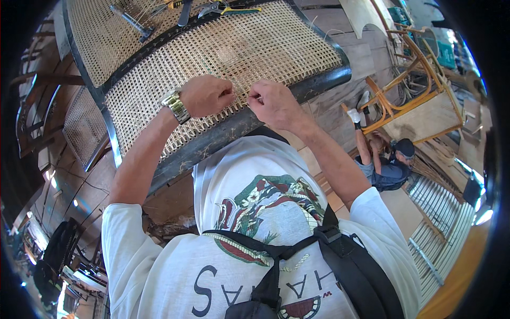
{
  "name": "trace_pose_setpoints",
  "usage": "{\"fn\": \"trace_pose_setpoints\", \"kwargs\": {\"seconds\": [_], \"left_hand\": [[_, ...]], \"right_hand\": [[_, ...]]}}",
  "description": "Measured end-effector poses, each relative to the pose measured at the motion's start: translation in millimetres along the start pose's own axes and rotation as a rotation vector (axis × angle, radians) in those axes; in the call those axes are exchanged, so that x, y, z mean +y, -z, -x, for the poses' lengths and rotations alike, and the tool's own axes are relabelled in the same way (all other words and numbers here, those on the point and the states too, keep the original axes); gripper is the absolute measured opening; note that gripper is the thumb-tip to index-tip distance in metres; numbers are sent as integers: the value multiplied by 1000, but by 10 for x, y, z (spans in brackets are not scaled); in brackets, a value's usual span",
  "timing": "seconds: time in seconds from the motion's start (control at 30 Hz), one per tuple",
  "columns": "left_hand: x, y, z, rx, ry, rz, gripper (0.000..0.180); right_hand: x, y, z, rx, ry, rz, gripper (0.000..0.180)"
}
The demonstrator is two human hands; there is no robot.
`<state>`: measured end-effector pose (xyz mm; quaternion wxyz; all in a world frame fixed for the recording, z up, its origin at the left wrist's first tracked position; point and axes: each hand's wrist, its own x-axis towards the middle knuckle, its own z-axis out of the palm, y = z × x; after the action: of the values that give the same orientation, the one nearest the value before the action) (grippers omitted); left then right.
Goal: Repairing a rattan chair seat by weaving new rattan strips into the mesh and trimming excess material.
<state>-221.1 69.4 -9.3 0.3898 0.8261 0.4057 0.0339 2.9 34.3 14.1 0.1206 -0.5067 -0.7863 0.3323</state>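
Both my hands hover over the near edge of a woven cane panel (175, 74) set in a dark frame (199, 139). My left hand (208, 95), a metal watch (175, 106) on its wrist, is closed with its fingers curled inward. Just to its right, my right hand (273, 103) is pinched, thumb against fingers, close to where the cane meets the frame. Whatever either hand grips is too small or too hidden to make out. A small gap separates the two hands.
On the panel's far part lie a hammer-like metal tool (131, 23), a dark flat blade (185, 13) and yellow-handled snips (229, 9). To the right, a person in a dark cap (405, 148) sits by a wooden chair frame (409, 114). Another cane panel (85, 127) stands left.
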Motion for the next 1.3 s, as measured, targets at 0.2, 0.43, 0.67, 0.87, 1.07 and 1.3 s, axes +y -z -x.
{"fn": "trace_pose_setpoints", "kwargs": {"seconds": [0.2,0.43,0.67,0.87,1.07,1.3], "left_hand": [[-87,-54,9,36,1,171,29],[-84,-89,58,38,55,228,27],[-96,-72,50,33,65,193,28],[-85,25,-4,-61,61,161,31],[-109,-43,23,-14,49,175,29],[-116,-83,77,55,21,212,27]], "right_hand": [[-14,-43,-15,18,3,50,13],[94,137,-194,-166,116,4,15],[31,98,-193,-181,-4,31,16],[-41,-9,-58,-25,-175,39,14],[-149,-72,-22,22,-276,43,15],[-230,-65,-65,-1,-332,57,16]]}}
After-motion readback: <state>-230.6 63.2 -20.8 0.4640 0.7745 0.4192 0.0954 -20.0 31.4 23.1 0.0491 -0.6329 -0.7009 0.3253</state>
